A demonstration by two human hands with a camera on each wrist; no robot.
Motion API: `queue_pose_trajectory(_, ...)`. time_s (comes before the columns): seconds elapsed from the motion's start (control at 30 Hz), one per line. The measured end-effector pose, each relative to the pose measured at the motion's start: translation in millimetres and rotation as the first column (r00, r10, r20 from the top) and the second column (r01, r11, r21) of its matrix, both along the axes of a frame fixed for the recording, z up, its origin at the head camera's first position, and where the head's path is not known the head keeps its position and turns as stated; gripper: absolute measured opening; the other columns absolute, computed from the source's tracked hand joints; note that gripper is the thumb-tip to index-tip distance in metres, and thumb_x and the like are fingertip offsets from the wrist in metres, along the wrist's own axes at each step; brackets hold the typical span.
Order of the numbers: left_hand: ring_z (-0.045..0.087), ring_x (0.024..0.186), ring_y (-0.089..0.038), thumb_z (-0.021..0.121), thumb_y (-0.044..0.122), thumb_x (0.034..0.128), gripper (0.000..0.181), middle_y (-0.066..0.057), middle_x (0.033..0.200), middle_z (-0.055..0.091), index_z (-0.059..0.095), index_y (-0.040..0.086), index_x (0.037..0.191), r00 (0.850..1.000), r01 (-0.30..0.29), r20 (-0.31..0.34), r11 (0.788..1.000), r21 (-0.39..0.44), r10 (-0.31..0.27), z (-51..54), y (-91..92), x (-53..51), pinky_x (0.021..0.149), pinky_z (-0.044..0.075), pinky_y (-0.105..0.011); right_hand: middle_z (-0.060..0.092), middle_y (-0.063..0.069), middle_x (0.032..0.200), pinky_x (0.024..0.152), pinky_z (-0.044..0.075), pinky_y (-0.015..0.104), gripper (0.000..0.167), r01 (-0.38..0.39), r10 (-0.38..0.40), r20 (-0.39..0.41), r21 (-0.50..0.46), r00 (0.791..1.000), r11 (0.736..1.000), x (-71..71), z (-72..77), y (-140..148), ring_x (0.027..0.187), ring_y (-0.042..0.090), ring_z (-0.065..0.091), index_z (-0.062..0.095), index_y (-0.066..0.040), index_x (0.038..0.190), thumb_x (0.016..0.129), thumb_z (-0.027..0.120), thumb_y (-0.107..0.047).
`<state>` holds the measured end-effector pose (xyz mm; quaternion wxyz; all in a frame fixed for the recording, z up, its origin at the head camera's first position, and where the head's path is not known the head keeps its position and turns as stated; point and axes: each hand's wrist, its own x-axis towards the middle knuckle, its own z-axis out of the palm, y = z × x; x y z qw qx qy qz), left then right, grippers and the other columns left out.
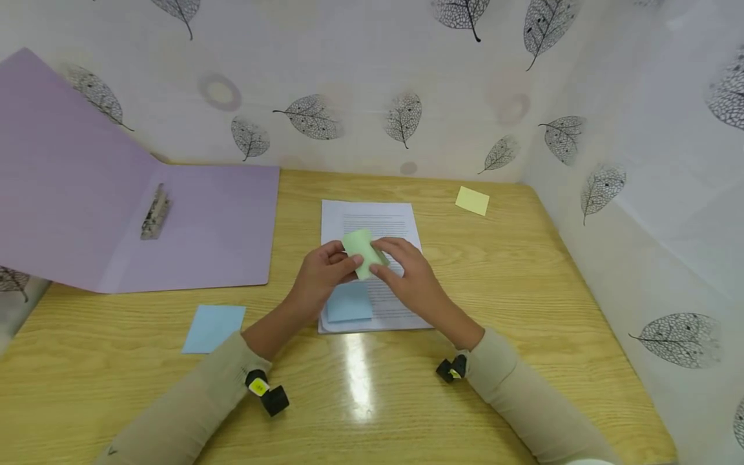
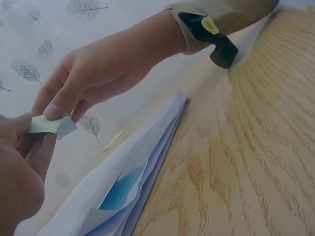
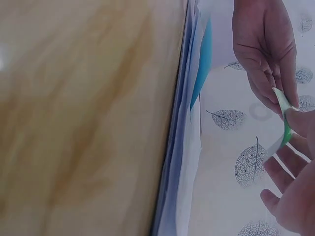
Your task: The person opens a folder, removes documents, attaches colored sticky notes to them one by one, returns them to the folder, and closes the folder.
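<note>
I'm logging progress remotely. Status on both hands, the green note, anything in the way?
Left hand, right hand: both holding green note. Note above printed sheets. Blue note on sheets; nothing plainly in the way.

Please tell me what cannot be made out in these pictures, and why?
Print on the papers, head view: too small to read.
Part of the papers, head view: hidden behind the green note, left hand and right hand.
Left part of the purple folder, head view: cut off by the left border.
Grain of the table, right wrist view: blurred.
</note>
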<state>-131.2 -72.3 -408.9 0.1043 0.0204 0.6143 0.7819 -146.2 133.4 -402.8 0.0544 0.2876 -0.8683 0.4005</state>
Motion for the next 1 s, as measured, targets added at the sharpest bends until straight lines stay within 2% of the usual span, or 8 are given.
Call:
queue_pose_trajectory(0.27, 0.071, 0.106, -0.019, 0.066, 0.01, 0.0982, 0.04, -0.018, 0.122, 0.068, 0.055, -0.002, 0.134, 0.999, 0.052, 0.008, 0.997, 0.049, -0.052, -1.6, -3.5, -3.2, 0.093, 0.058, -0.036, 0.065, 0.005, 0.129, 0.102, 0.049, 0.045, 0.033, -0.011, 0.007, -0.041, -0.09, 0.999, 0.996, 0.2, 1.5, 2, 0.122, 0.022, 0.059, 0.064, -0.011, 0.134, 0.103, 0.06, -0.019)
queue_pose_trajectory(0.43, 0.069, 0.111, -0.023, 0.063, 0.015, 0.0997, 0.045, -0.018, 0.132, 0.064, 0.051, 0.007, 0.142, 0.997, 0.065, 0.052, 0.998, -0.007, -0.065, 2.2, -11.3, -6.5, 0.097, 0.056, -0.043, 0.068, 0.009, 0.121, 0.102, 0.049, 0.045, 0.029, -0.039, 0.025, -0.168, -0.077, 0.985, 0.996, -3.7, 2.2, 3, 0.118, 0.026, 0.06, 0.067, -0.006, 0.127, 0.099, 0.064, -0.008)
queue_pose_trajectory(0.53, 0.068, 0.114, -0.025, 0.062, 0.019, 0.1001, 0.047, -0.017, 0.134, 0.063, 0.049, 0.01, 0.144, 0.996, 0.079, 0.054, 0.996, -0.051, -0.076, 7.1, -16.0, -7.2, 0.1, 0.054, -0.046, 0.071, 0.009, 0.112, 0.098, 0.049, 0.045, 0.026, -0.07, 0.056, -0.295, -0.038, 0.954, 0.997, -7.3, 2.0, 2, 0.11, 0.028, 0.063, 0.07, -0.003, 0.119, 0.094, 0.068, -0.003)
queue_pose_trajectory(0.63, 0.066, 0.115, -0.025, 0.06, 0.021, 0.1008, 0.048, -0.017, 0.134, 0.063, 0.048, 0.01, 0.146, 0.994, 0.105, 0.027, 0.99, -0.095, -0.103, 12.1, -19.1, -6.7, 0.098, 0.055, -0.044, 0.073, 0.009, 0.104, 0.094, 0.049, 0.046, 0.023, -0.102, 0.1, -0.429, 0.017, 0.898, 0.995, -9.7, 2.6, 1, 0.099, 0.027, 0.065, 0.072, -0.003, 0.113, 0.09, 0.071, -0.001)
queue_pose_trajectory(0.7, 0.067, 0.113, -0.024, 0.058, 0.022, 0.1015, 0.047, -0.017, 0.132, 0.064, 0.048, 0.008, 0.145, 0.993, 0.116, 0.012, 0.986, -0.121, -0.116, 14.2, -19.9, -6.3, 0.096, 0.057, -0.041, 0.073, 0.008, 0.101, 0.092, 0.05, 0.045, 0.022, -0.115, 0.129, -0.491, 0.058, 0.862, 0.992, -10.8, 2.5, 0, 0.094, 0.026, 0.065, 0.073, -0.003, 0.111, 0.089, 0.072, -0.001)
queue_pose_trajectory(0.77, 0.067, 0.111, -0.024, 0.055, 0.022, 0.1023, 0.045, -0.017, 0.13, 0.065, 0.05, 0.006, 0.144, 0.993, 0.119, 0.003, 0.983, -0.138, -0.119, 15.2, -20.1, -6.2, 0.093, 0.058, -0.038, 0.071, 0.008, 0.101, 0.092, 0.05, 0.044, 0.023, -0.121, 0.153, -0.52, 0.095, 0.841, 0.988, -10.5, 2.9, -1, 0.095, 0.026, 0.064, 0.073, -0.003, 0.111, 0.089, 0.074, -0.002)
queue_pose_trajectory(0.83, 0.068, 0.11, -0.023, 0.053, 0.021, 0.1027, 0.043, -0.018, 0.127, 0.066, 0.052, 0.005, 0.142, 0.993, 0.117, 0.003, 0.984, -0.138, -0.118, 14.5, -19.8, -6.5, 0.092, 0.058, -0.037, 0.07, 0.007, 0.105, 0.095, 0.05, 0.042, 0.024, -0.119, 0.17, -0.506, 0.131, 0.846, 0.984, -9.5, 2.8, -2, 0.099, 0.025, 0.064, 0.073, -0.005, 0.114, 0.09, 0.075, -0.007)
queue_pose_trajectory(1.0, 0.069, 0.108, -0.022, 0.055, 0.019, 0.1021, 0.038, -0.017, 0.125, 0.067, 0.053, 0.005, 0.138, 0.995, 0.101, 0.013, 0.989, -0.107, -0.1, 8.4, -16.3, -7.3, 0.092, 0.058, -0.035, 0.068, 0.007, 0.118, 0.1, 0.05, 0.04, 0.042, -0.065, 0.145, -0.439, 0.191, 0.887, 0.979, -5.0, 2.5, -5, 0.113, 0.025, 0.062, 0.07, -0.007, 0.123, 0.089, 0.078, -0.032)
